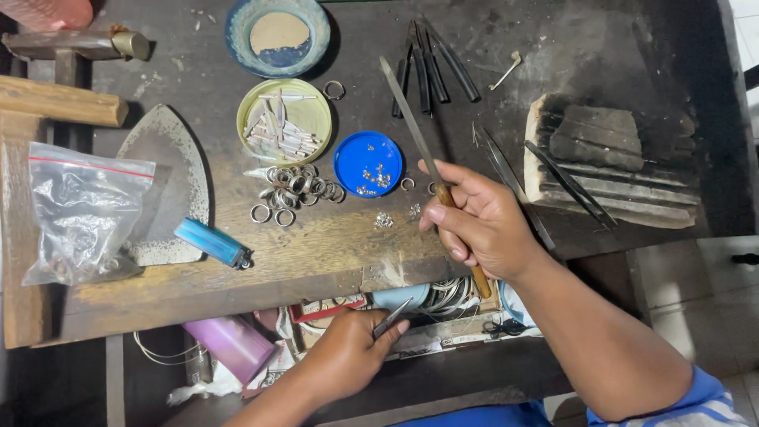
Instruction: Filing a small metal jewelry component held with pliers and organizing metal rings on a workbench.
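Now right hand fingers closed round a file; left hand fingers pinch tweezers over drawer.

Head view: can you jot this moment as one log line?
right hand: holds file | left hand: holds tweezers | bench: rings, blue dish

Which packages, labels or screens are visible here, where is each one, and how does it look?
Plastic zip bag: left side of the bench, clear and crumpled, with a red seal line on top; small items inside, too unclear to identify.
Flat printed packets: in the open drawer under the bench edge, near the left hand; red and white edges, mostly hidden.
No screens or signs are visible.
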